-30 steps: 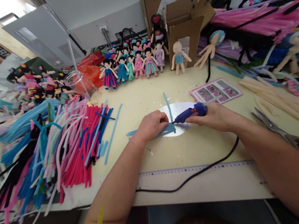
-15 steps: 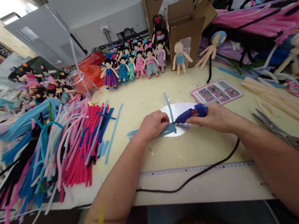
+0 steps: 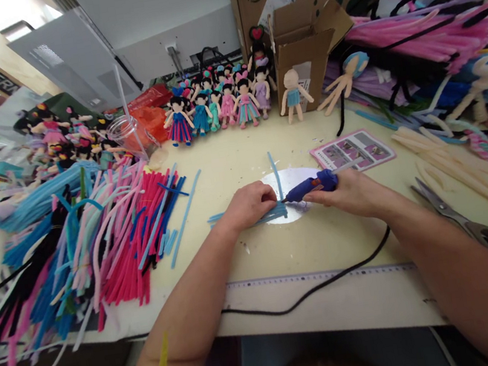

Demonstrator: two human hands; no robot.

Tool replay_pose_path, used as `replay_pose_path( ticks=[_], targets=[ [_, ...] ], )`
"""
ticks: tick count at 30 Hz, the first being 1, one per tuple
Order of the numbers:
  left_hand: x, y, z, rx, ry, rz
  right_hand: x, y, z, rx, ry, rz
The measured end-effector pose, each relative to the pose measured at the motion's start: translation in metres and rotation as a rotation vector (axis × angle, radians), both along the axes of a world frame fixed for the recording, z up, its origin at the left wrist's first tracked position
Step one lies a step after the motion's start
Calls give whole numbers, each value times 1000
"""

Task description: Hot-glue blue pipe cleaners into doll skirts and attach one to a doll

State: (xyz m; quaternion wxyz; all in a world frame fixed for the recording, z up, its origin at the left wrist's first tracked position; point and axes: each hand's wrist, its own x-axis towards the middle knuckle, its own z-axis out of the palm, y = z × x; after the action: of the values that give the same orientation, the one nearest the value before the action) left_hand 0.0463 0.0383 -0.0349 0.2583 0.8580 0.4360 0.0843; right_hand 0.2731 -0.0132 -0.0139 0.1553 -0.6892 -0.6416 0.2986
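Note:
My right hand (image 3: pixel 350 193) grips a blue hot glue gun (image 3: pixel 311 187), its nozzle pointing left at the ends of some light-blue pipe cleaners (image 3: pixel 271 213). These lie side by side over a shiny round disc (image 3: pixel 302 211). My left hand (image 3: pixel 251 203) is closed over the pipe cleaners, with fingertips pressed near their right ends; part of them is hidden under it. One more light-blue pipe cleaner (image 3: pixel 273 167) stretches away from the bundle across the disc. The glue gun's black cord (image 3: pixel 332 283) trails along the table front.
Pink, blue and black pipe cleaners (image 3: pixel 116 251) are heaped at left. Several small dolls (image 3: pixel 227 106) stand at the back, beside a bare doll (image 3: pixel 294 96) and an open carton (image 3: pixel 303 39). Scissors (image 3: pixel 446 204) and beige strips (image 3: pixel 475 167) lie right, near a printed card (image 3: pixel 353 151). A ruler strip (image 3: pixel 286 279) runs in front.
Almost nothing differs. The glue gun has shifted very slightly left, its tip still at the pipe cleaners' ends, and my left hand stays in place.

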Motion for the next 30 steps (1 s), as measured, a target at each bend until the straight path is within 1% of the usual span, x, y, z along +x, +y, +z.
replay_pose_path(
  ticks=[8, 18, 22, 30],
  targets=[
    [0, 0, -2, 13, 0, -8, 2, -1, 3, -13, 28, -10],
    [-1, 0, -4, 23, -12, -7, 3, 1, -1, -32, 28, 24],
    [0, 0, -4, 31, 3, -5, 4, 1, -1, -31, 62, 3],
    [0, 0, -4, 43, 14, -7, 2, 1, 0, -26, -8, 0]
  ],
)
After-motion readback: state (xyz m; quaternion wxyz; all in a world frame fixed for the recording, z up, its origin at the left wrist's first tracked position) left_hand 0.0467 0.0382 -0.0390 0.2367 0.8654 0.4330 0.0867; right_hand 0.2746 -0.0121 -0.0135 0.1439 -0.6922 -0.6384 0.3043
